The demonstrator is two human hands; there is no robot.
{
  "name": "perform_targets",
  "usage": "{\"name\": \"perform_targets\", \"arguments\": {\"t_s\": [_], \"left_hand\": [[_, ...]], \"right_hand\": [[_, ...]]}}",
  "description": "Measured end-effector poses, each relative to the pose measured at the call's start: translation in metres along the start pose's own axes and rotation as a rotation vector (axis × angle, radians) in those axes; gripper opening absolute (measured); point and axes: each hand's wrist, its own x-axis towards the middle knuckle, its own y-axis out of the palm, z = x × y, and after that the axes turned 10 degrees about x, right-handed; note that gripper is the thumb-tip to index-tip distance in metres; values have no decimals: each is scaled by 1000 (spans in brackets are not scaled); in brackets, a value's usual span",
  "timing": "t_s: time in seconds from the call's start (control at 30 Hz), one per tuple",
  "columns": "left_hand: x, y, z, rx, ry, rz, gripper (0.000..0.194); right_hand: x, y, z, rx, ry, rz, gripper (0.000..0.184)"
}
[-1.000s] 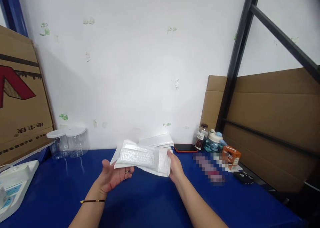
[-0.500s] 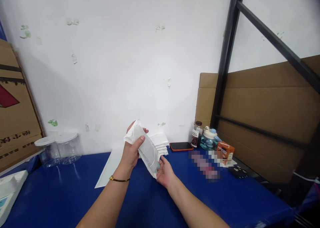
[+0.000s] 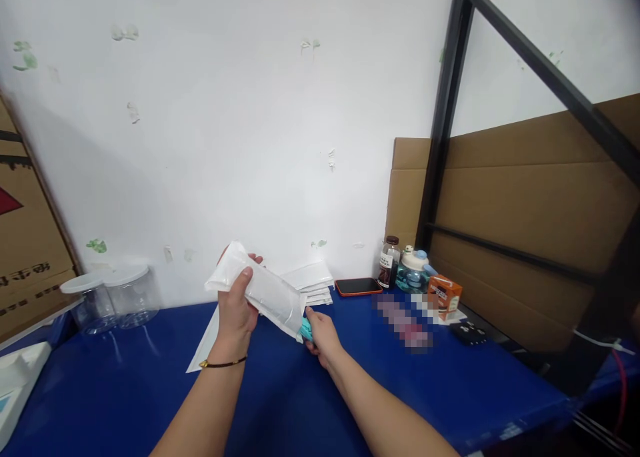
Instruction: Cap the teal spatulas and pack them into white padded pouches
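Observation:
My left hand (image 3: 235, 303) is closed round the upper end of a white padded pouch (image 3: 265, 290), holding it tilted above the blue table (image 3: 125, 390). My right hand (image 3: 320, 333) pinches a small teal thing (image 3: 306, 330) at the pouch's lower open end. I cannot make out what the teal thing is. A flat white envelope (image 3: 205, 343) lies on the table under the pouch. A stack of white envelopes (image 3: 313, 280) rests against the wall behind.
Two clear lidded jars (image 3: 107, 293) stand at the back left, a white device (image 3: 17, 377) at the far left. A phone (image 3: 357, 286), a brown bottle (image 3: 386, 261), a blue-lidded container (image 3: 414, 270) and an orange box (image 3: 444, 295) sit at right. Cardboard and a black frame (image 3: 440, 123) flank the table.
The pouch went from lying flat across both hands to tilted, gripped at its top by my left hand. My right hand moved to its lower end, where a teal thing now shows.

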Motion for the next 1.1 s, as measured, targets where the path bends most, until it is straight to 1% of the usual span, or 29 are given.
{"name": "perform_targets", "arguments": {"t_s": [0.1,0.13,0.2,0.23,0.3,0.4,0.47,0.53,0.6,0.63,0.67,0.73,0.8,0.87,0.93,1.03,1.07,1.1], "left_hand": [[-2,-23,6,30,-92,-119,46],[-2,-33,8,55,-118,-150,47],[1,-56,11,120,-135,-195,49],[3,-67,13,156,-129,-229,49],[7,-87,15,195,-117,-280,49],[9,-106,16,144,-127,-346,46],[9,-112,14,88,-130,-354,44],[9,-116,14,54,-100,-331,45],[9,-120,17,30,-59,-303,49],[10,-123,21,16,-60,-288,52],[10,-126,26,3,-81,-272,55],[11,-132,39,-4,-167,-234,57],[10,-135,53,42,-243,-189,58],[6,-135,62,79,-286,-142,58],[1,-132,65,57,-313,-106,56],[-2,-129,61,-28,-335,-86,49],[0,-130,60,-57,-354,-106,46],[3,-132,59,-88,-382,-151,44]], "right_hand": [[10,-15,5,-320,-213,-85,40],[14,-23,9,-445,-290,-116,41],[21,-41,17,-692,-402,-178,43],[24,-49,21,-805,-418,-210,42],[27,-63,27,-981,-393,-244,41],[27,-69,29,-1088,-360,-247,38],[25,-66,26,-1124,-350,-245,37],[21,-59,22,-1191,-342,-247,37],[17,-52,19,-1256,-354,-238,37],[16,-49,17,-1278,-368,-225,37],[14,-46,17,-1294,-384,-210,37],[11,-42,15,-1320,-423,-178,37],[8,-38,13,-1343,-458,-152,37],[7,-35,11,-1360,-479,-134,36],[6,-34,9,-1375,-494,-115,36],[6,-33,7,-1397,-518,-95,36],[6,-34,6,-1404,-522,-95,36],[6,-34,6,-1413,-524,-99,35]]}}
